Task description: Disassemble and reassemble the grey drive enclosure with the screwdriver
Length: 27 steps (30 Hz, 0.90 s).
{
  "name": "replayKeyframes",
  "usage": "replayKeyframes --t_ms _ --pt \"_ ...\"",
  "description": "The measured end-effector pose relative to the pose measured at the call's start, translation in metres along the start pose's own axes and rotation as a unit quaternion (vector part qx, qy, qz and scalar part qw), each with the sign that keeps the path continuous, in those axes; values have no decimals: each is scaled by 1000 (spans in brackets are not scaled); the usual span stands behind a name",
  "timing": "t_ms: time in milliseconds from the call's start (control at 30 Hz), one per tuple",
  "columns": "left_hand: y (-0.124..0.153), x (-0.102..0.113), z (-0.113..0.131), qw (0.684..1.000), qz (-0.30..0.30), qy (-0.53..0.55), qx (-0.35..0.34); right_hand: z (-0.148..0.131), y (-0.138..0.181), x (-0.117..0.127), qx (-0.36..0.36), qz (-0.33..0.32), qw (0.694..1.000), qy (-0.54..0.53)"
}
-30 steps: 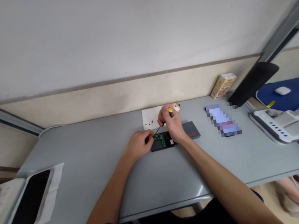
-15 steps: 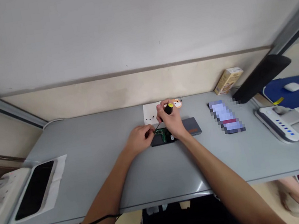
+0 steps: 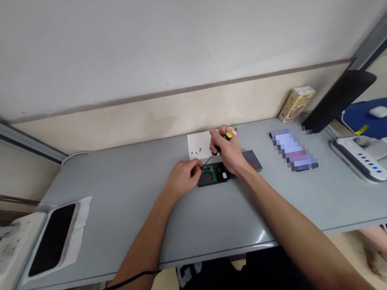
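Note:
An opened dark device (image 3: 205, 179) with a green circuit board (image 3: 217, 173) lies flat on the table. My left hand (image 3: 183, 178) rests at its left end, thumb and fingertips closed by the board's upper left corner; what they pinch is hidden. In my right hand (image 3: 230, 152) is a screwdriver (image 3: 217, 149) with a black handle and yellow cap. Its shaft slants down leftward to that same corner, close to my left fingertips. Behind the device is a white sheet (image 3: 199, 144) bearing several small dark screws (image 3: 196, 152).
A grey box-like piece (image 3: 252, 160) lies right of the device, partly behind my right wrist. Farther right are a lit phone (image 3: 293, 150), a small carton (image 3: 296, 103), a black post (image 3: 339, 100) and a charging hub (image 3: 368, 159). At left, a dark-screened phone (image 3: 53, 240) lies beside a power strip (image 3: 7, 258).
My right hand has shifted slightly right, and the screwdriver leans over more, its handle farther from the tip. My left hand stays at the board's corner. The view has shifted a little.

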State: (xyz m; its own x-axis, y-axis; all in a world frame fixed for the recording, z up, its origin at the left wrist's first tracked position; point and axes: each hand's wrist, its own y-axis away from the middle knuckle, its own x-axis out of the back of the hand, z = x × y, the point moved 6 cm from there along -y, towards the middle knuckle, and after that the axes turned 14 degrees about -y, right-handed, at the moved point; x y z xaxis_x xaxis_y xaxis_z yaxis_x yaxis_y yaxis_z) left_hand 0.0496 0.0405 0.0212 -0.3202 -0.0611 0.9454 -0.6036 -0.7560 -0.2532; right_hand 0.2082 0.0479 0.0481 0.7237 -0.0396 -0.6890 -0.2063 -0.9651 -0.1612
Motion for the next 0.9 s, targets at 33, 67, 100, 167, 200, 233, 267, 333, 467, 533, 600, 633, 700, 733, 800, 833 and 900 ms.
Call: replayKeyframes --t_ms 33,67,100,167,200,233,267,333,467,533,600,633,700,733,800,833,900 --pt "0 0 1 1000 -1 0 1 -1 -1 1 12 1 1000 8" --pt "0 1 1 1000 -2 0 3 -2 -2 0 19 -2 1000 6" --pt "0 1 1 1000 -3 1 6 -3 -3 -1 17 -9 1000 -5" --pt "0 1 1 1000 -7 2 9 -4 -2 -5 0 -28 999 -37" --pt "0 1 1 1000 -7 2 9 -4 -2 -7 -10 -35 998 -48" --pt "0 1 1 1000 -6 2 7 -4 -1 -9 -20 -42 998 -51" --pt "0 0 1 1000 -5 2 5 -5 0 -11 -26 -45 997 -48" --pt "0 0 1 1000 -3 3 2 -4 2 -10 -31 -41 998 -40" --pt "0 0 1 1000 -9 11 1 0 0 1 5 6 1000 -10" --pt "0 1 1 1000 -11 9 -1 1 -1 6 43 20 998 31" --pt "-1 3 3 1000 -14 4 -6 1 -1 4 64 10 994 85" --pt "-1 3 3 1000 -17 2 -9 0 0 1 68 0 992 106" --pt "-1 6 5 1000 -21 1 -12 -11 2 -6 82 -16 989 123" --pt "-1 8 6 1000 -25 2 -10 -21 4 -10 96 -23 988 120" --pt "1 12 5 999 -44 16 -1 -50 10 -15 133 -43 980 144" --pt "3 14 3 998 -61 31 4 -66 13 -15 146 -60 970 184" --pt "7 17 1 992 -98 74 5 -92 22 -10 145 -105 931 319"
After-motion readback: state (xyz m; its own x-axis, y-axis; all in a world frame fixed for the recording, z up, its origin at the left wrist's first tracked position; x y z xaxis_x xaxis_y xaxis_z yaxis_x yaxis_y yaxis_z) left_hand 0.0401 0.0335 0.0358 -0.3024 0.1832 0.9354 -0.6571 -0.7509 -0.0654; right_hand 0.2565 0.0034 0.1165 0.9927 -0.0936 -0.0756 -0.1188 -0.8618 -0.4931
